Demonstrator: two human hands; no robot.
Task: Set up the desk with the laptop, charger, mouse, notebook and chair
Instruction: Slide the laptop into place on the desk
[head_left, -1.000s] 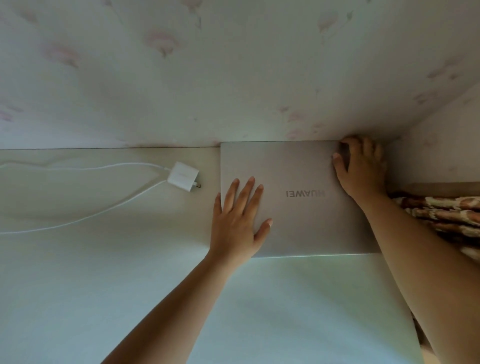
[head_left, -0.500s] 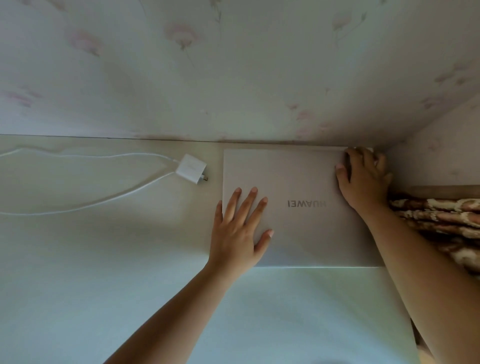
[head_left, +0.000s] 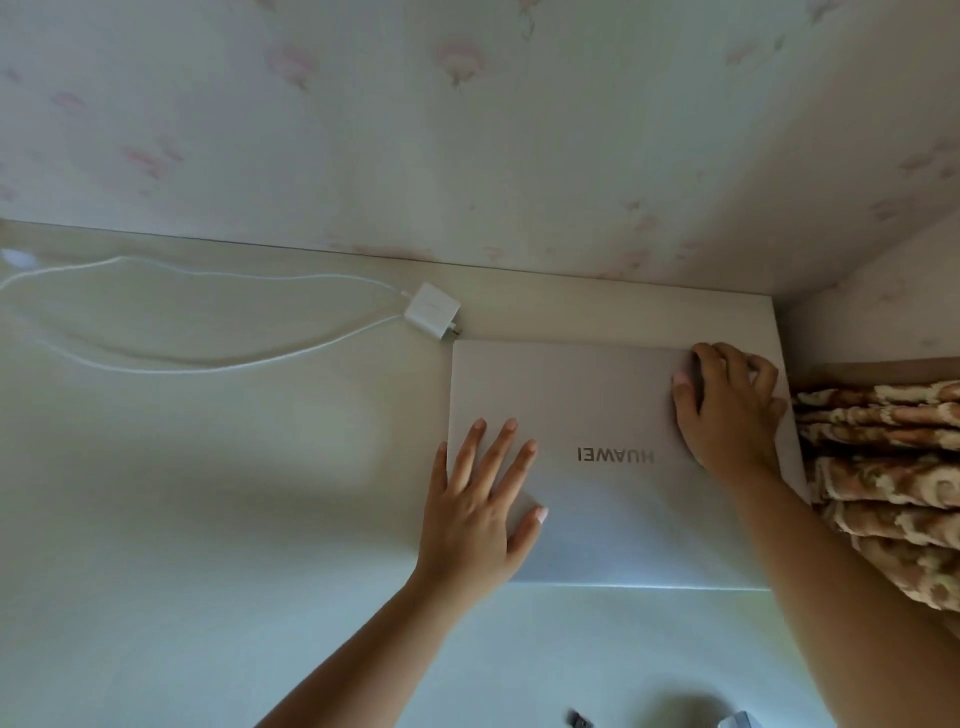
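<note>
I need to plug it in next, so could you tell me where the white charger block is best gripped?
Pinch the charger block across its flat side faces, coming from above. It lies flat on the desk, prongs pointing at the laptop corner and cable leaving the opposite end, so avoid both ends.

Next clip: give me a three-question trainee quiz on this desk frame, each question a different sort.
1. True or false: the laptop lid is closed.
2. Which hand lies flat on the lid? A) left hand B) right hand
3. Fill in: the charger lies to the ___ of the laptop in the picture.

Key: 1 true; 2 A; 3 left.
</note>
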